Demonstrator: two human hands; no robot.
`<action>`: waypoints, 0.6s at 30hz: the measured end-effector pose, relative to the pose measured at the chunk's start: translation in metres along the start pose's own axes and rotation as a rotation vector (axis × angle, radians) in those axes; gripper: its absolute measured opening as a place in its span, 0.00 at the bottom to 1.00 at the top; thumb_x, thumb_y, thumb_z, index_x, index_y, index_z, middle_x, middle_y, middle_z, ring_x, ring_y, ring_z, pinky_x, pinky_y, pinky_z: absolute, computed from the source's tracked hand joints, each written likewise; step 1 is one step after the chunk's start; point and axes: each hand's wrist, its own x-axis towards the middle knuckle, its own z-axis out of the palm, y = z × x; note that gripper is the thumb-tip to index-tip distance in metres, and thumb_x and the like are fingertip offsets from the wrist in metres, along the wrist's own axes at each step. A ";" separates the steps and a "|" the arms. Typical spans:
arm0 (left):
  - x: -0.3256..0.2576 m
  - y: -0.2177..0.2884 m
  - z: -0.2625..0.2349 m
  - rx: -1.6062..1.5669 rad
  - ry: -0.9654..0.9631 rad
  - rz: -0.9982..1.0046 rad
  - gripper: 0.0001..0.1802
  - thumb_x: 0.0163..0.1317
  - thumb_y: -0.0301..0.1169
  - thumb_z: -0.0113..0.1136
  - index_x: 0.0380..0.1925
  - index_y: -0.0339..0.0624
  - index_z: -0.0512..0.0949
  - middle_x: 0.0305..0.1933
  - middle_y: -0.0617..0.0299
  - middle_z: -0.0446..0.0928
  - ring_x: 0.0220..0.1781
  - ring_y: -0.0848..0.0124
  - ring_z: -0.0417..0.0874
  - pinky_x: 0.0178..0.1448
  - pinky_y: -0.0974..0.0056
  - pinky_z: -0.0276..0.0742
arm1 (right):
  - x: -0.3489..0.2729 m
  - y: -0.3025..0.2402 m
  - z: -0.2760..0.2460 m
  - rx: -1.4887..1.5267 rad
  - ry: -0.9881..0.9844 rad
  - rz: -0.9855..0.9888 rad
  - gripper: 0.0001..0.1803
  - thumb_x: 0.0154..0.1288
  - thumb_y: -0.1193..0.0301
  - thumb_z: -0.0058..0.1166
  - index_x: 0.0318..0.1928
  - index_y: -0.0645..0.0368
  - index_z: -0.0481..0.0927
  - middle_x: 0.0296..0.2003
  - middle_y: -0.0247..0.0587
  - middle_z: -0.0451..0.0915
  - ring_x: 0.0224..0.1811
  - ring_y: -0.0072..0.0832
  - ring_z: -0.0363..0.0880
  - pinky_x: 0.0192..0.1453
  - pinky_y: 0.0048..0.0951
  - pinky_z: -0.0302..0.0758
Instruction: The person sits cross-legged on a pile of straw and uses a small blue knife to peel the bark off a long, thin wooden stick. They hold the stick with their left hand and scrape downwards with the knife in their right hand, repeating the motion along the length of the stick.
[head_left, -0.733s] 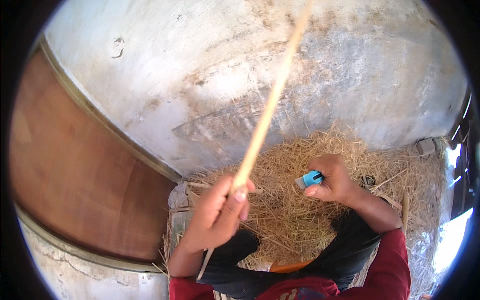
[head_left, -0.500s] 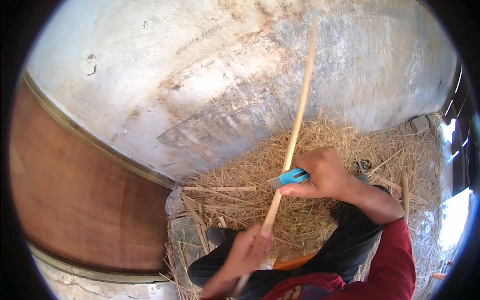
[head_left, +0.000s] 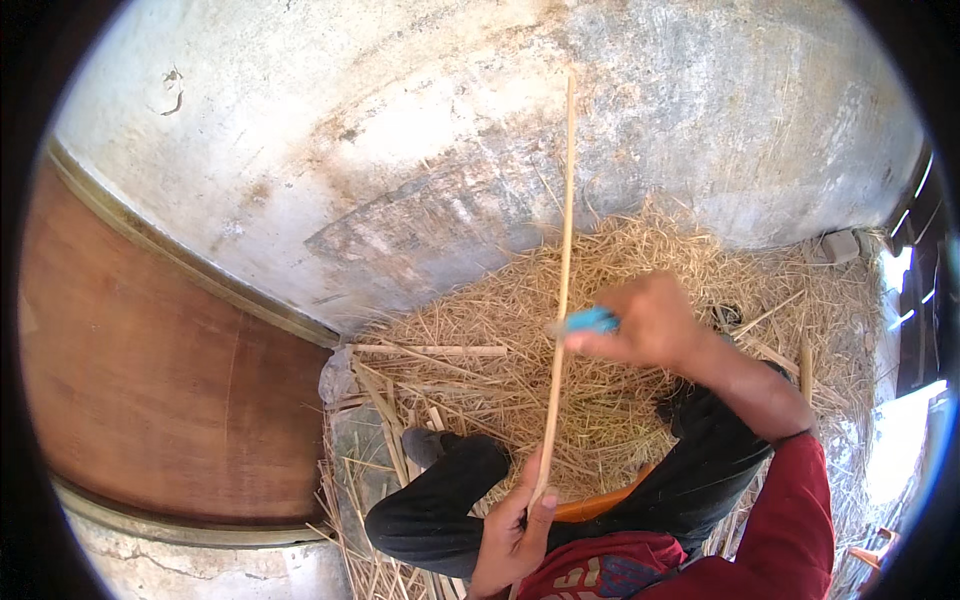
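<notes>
A long, thin, pale strip that looks like split bamboo [head_left: 566, 230] rises from my lap toward the wall. My left hand [head_left: 516, 532] is closed round its lower part, thumb along the strip. Farther up, my right hand [head_left: 648, 325] grips a blue utility knife [head_left: 592, 321]. The knife's blade lies at the strip's right side, blurred by motion, so I cannot tell how deep it touches. Below the hands, a heap of straw-like shavings [head_left: 620, 420] spreads between my legs.
A stained plaster wall [head_left: 450, 150] stands ahead. On the left is a brown wooden panel [head_left: 160, 380] in a frame. Loose strips [head_left: 430, 350] lie left of the shavings, a grey block [head_left: 840, 246] at the far right. Something orange [head_left: 600, 505] lies under my legs.
The strip has swung left and more upright, and its narrow edge shows now. My left hand has shifted down and right with its grip turned; the knife hand has risen slightly.
</notes>
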 end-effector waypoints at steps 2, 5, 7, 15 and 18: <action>-0.003 0.005 -0.004 -0.068 0.012 -0.110 0.26 0.69 0.26 0.48 0.66 0.30 0.59 0.42 0.66 0.74 0.36 0.85 0.67 0.38 0.79 0.63 | -0.013 -0.030 -0.001 -0.034 -0.102 -0.131 0.37 0.49 0.30 0.51 0.12 0.54 0.75 0.06 0.39 0.68 0.08 0.35 0.71 0.14 0.36 0.68; -0.002 -0.006 -0.006 0.026 0.000 0.003 0.26 0.69 0.26 0.48 0.65 0.30 0.59 0.47 0.64 0.73 0.38 0.84 0.67 0.41 0.78 0.64 | -0.015 -0.025 0.012 0.008 0.008 -0.240 0.38 0.49 0.29 0.50 0.11 0.53 0.74 0.06 0.37 0.67 0.07 0.35 0.70 0.13 0.35 0.66; -0.002 -0.005 -0.008 0.036 0.002 0.016 0.26 0.69 0.26 0.47 0.65 0.30 0.60 0.48 0.64 0.73 0.40 0.83 0.68 0.42 0.78 0.65 | -0.002 -0.012 0.012 -0.077 0.078 -0.246 0.39 0.49 0.28 0.49 0.10 0.53 0.73 0.05 0.36 0.66 0.07 0.34 0.69 0.13 0.35 0.66; -0.021 -0.015 -0.003 0.075 -0.059 -0.027 0.25 0.69 0.29 0.47 0.65 0.34 0.62 0.48 0.62 0.74 0.43 0.80 0.70 0.48 0.75 0.66 | 0.022 0.046 0.005 -0.165 0.003 0.173 0.42 0.52 0.26 0.40 0.14 0.53 0.77 0.07 0.35 0.68 0.10 0.31 0.71 0.17 0.35 0.70; -0.028 -0.026 -0.001 -0.079 -0.021 -0.039 0.27 0.69 0.26 0.48 0.66 0.32 0.59 0.47 0.62 0.75 0.38 0.84 0.69 0.42 0.78 0.66 | 0.004 0.017 0.019 -0.130 -0.066 0.083 0.43 0.52 0.25 0.39 0.14 0.53 0.78 0.07 0.37 0.68 0.11 0.32 0.73 0.19 0.37 0.72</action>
